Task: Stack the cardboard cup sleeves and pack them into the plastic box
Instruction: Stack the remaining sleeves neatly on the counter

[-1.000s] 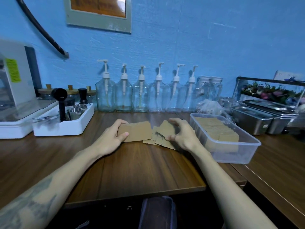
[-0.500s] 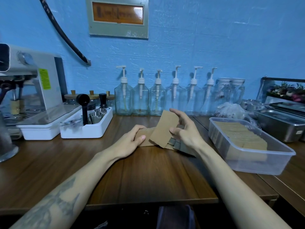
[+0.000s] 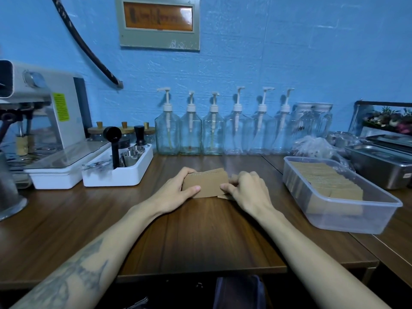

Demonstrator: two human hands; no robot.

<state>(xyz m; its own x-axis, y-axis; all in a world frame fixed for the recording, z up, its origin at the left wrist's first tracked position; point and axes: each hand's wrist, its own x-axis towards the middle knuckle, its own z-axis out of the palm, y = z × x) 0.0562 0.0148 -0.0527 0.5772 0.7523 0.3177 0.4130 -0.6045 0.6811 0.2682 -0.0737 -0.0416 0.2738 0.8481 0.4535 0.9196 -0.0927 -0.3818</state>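
Note:
A small stack of brown cardboard cup sleeves [image 3: 209, 182] lies on the wooden table [image 3: 200, 237] in the middle. My left hand [image 3: 176, 190] grips the stack's left end, thumb on top. My right hand [image 3: 247, 188] presses on the stack's right edge, covering a few loose sleeves [image 3: 225, 197] that stick out under it. To the right stands the clear plastic box [image 3: 347, 219], with a row of packed sleeves [image 3: 323, 179] inside.
A white tray [image 3: 116, 175] of coffee tools and an espresso machine [image 3: 40, 121] stand at the left. Several glass pump bottles [image 3: 214, 134] line the blue wall. Steel containers [image 3: 383, 161] sit behind the box. The table's front edge is near my forearms.
My right hand laid the lifted sleeve onto the pile under my left hand. Both hands now squeeze the sleeves into a neater stack. The view has shifted left.

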